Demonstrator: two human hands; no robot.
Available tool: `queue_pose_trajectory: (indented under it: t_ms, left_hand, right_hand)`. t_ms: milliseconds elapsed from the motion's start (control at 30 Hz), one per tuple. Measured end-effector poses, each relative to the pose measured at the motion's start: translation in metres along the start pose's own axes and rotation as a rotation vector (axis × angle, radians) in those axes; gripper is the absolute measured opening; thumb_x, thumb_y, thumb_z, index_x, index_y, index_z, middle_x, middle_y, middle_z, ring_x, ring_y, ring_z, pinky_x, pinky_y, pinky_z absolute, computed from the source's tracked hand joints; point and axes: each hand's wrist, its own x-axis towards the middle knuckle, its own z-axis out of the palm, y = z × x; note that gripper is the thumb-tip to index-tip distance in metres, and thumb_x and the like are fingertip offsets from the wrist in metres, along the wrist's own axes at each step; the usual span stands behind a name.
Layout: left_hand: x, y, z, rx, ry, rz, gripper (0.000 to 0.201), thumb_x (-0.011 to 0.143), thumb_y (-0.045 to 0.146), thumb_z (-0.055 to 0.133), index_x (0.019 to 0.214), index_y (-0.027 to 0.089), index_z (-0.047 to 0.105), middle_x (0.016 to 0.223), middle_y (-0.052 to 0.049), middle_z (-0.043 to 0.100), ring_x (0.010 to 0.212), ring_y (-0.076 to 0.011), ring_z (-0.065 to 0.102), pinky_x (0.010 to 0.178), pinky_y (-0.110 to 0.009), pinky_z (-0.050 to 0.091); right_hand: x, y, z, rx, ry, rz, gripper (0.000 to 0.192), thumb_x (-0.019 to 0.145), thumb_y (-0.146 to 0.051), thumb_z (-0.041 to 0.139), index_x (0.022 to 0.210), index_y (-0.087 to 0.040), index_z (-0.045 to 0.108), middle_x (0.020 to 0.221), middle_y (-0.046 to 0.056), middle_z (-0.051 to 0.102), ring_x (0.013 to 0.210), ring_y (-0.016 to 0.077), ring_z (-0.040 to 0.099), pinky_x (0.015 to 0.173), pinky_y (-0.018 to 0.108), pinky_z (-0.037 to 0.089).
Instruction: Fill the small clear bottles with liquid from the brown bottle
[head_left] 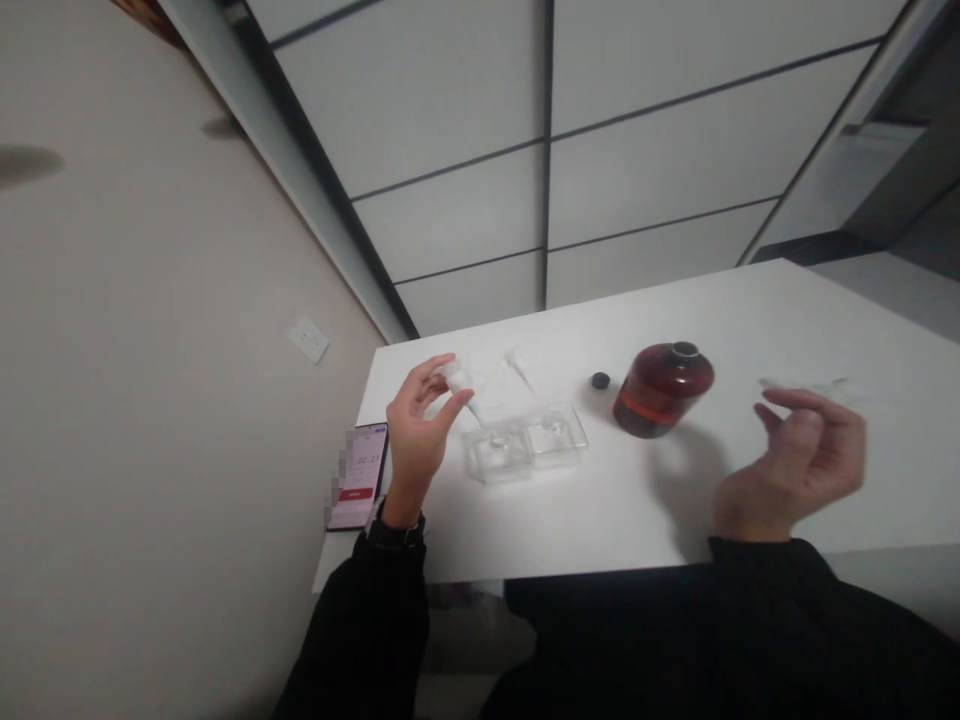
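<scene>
My left hand [420, 415] pinches a small white piece with a thin stem [457, 378] between thumb and fingers, its tip pointing down over a clear plastic tray [531, 450]. Two square compartments make up the tray, each with a clear round shape inside. Behind it lies a similar white piece with a thin stem [517, 362]. An uncapped brown bottle [664, 388] with dark liquid stands to the right, a small black cap [600, 381] beside it. Farther right, my right hand [802, 465] is raised above the table, fingers curled, thumb and index finger apart, nothing visible between them.
A phone [360, 475] showing a running timer lies at the table's left edge, by the wall. Thin clear plastic [817, 385] lies behind my right hand. The white table [570, 535] ends at the front near my body; panelled sliding doors [465, 220] stand behind.
</scene>
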Motion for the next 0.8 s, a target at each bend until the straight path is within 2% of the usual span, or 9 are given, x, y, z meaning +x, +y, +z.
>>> queue_pose_trajectory:
  t_ms: [167, 300, 367, 433, 567, 667, 733, 800]
  left_hand:
    - [-0.013, 0.003, 0.003, -0.023, -0.001, -0.043, 0.042, 0.078, 0.034, 0.086, 0.116, 0.024, 0.073, 0.108, -0.004, 0.075, 0.093, -0.0156, 0.070, 0.092, -0.030, 0.058]
    - [0.010, -0.013, 0.011, -0.017, 0.026, -0.131, 0.047, 0.082, 0.039, 0.080, 0.123, 0.021, 0.067, 0.094, -0.004, 0.075, 0.090, -0.0178, 0.073, 0.084, -0.030, 0.058]
    - [0.028, -0.029, 0.021, 0.146, -0.038, -0.186, 0.045, 0.085, 0.040, 0.075, 0.125, 0.021, 0.066, 0.088, -0.003, 0.075, 0.086, -0.0182, 0.072, 0.079, -0.029, 0.057]
    - [0.045, -0.049, 0.035, 0.213, -0.072, -0.214, 0.039, 0.085, 0.037, 0.075, 0.119, 0.019, 0.070, 0.081, -0.003, 0.074, 0.082, -0.0197, 0.072, 0.080, -0.032, 0.056]
    - [0.062, -0.083, 0.061, 0.310, -0.131, -0.231, 0.026, 0.077, 0.032, 0.082, 0.098, 0.019, 0.075, 0.079, -0.005, 0.071, 0.084, -0.0248, 0.069, 0.092, -0.044, 0.054]
    - [0.064, -0.089, 0.062, 0.360, -0.165, -0.199, 0.025, 0.072, 0.029, 0.085, 0.094, 0.019, 0.076, 0.098, -0.010, 0.072, 0.111, -0.0326, 0.064, 0.113, -0.055, 0.041]
    - [0.059, -0.084, 0.049, 0.366, -0.173, -0.176, 0.034, 0.080, 0.035, 0.080, 0.110, 0.020, 0.074, 0.121, -0.015, 0.068, 0.129, -0.0343, 0.056, 0.118, -0.056, 0.036]
    - [0.045, -0.071, 0.029, 0.336, -0.238, -0.171, 0.050, 0.088, 0.047, 0.072, 0.131, 0.023, 0.065, 0.135, -0.015, 0.064, 0.126, -0.0310, 0.059, 0.114, -0.053, 0.043]
  right_hand:
    - [-0.002, -0.006, 0.001, 0.045, 0.003, 0.046, 0.024, 0.093, -0.045, 0.060, 0.087, -0.024, 0.070, 0.087, 0.005, 0.064, 0.087, 0.0277, 0.067, 0.078, 0.049, 0.056]
    - [-0.002, -0.005, -0.001, 0.032, -0.098, 0.099, 0.028, 0.093, -0.048, 0.060, 0.090, -0.021, 0.068, 0.090, 0.004, 0.065, 0.088, 0.0242, 0.066, 0.084, 0.048, 0.055]
    - [-0.003, -0.004, -0.002, 0.024, -0.207, 0.129, 0.030, 0.091, -0.049, 0.063, 0.096, -0.020, 0.069, 0.098, 0.006, 0.068, 0.096, 0.0253, 0.067, 0.090, 0.050, 0.055]
    - [-0.004, -0.001, -0.003, 0.023, -0.325, 0.181, 0.035, 0.090, -0.050, 0.064, 0.108, -0.021, 0.068, 0.112, 0.009, 0.069, 0.110, 0.0272, 0.066, 0.101, 0.054, 0.051]
    - [-0.007, 0.008, 0.002, -0.001, -0.496, 0.297, 0.061, 0.081, -0.052, 0.076, 0.133, -0.027, 0.059, 0.144, 0.011, 0.059, 0.137, 0.0320, 0.054, 0.119, 0.060, 0.037]
    - [-0.006, 0.017, 0.009, -0.036, -0.601, 0.322, 0.077, 0.073, -0.049, 0.085, 0.140, -0.027, 0.054, 0.147, 0.014, 0.058, 0.135, 0.0340, 0.056, 0.116, 0.060, 0.041]
    - [-0.003, 0.020, 0.014, -0.061, -0.633, 0.337, 0.079, 0.070, -0.047, 0.087, 0.139, -0.025, 0.055, 0.139, 0.015, 0.064, 0.125, 0.0335, 0.063, 0.109, 0.058, 0.047]
    - [-0.001, 0.020, 0.017, -0.087, -0.633, 0.352, 0.077, 0.066, -0.047, 0.089, 0.134, -0.023, 0.059, 0.130, 0.015, 0.069, 0.115, 0.0323, 0.067, 0.102, 0.056, 0.053]
